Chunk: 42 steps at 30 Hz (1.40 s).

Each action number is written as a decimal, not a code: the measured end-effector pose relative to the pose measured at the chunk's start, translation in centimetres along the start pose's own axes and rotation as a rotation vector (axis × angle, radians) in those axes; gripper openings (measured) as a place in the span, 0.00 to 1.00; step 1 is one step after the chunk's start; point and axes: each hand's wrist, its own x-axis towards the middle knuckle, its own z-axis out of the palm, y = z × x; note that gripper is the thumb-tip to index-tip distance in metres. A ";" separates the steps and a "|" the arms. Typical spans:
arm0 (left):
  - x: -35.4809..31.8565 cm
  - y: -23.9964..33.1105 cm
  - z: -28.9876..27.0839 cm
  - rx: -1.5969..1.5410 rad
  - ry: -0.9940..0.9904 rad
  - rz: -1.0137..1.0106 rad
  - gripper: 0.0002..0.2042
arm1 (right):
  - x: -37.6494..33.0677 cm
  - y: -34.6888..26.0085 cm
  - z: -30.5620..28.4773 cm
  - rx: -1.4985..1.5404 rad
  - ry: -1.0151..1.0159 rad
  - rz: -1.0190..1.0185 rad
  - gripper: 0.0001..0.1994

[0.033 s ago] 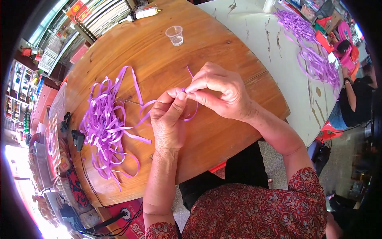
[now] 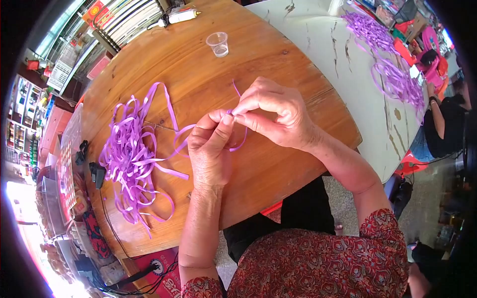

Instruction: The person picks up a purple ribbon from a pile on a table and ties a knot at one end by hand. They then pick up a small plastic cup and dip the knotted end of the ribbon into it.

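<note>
shelves, far l: bg, small goods, too blurry to sort.
wood table: ribbon pile, cup on it.
ribbon pile: purple, loose tangle, l. side of table; a strand runs to l. hand.
left hand: thumb + index pinching small purple ribbon bit, just over table's middle.
cup: clear, upright, beyond hands, well apart.
right hand: thumb + index tips pinching at same bit; thin ribbon end pokes up beside them.
change: nil visible vs. a moment ago; both pinches hold, so bit's prob. mid-handling, not let go.
white table: more purple ribbon at r. edge.
co-worker: far r., beside it.
</note>
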 end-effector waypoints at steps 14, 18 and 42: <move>-0.6 0.5 0.9 0.189 0.097 0.032 0.06 | -0.2 -0.5 -0.3 0.306 0.007 0.439 0.02; -0.5 0.3 1.2 0.209 0.139 0.047 0.05 | -0.1 -0.6 -0.6 0.331 0.001 0.481 0.02; -0.7 0.4 1.3 0.221 0.160 0.062 0.02 | -0.2 0.2 -0.1 0.043 -0.028 0.138 0.02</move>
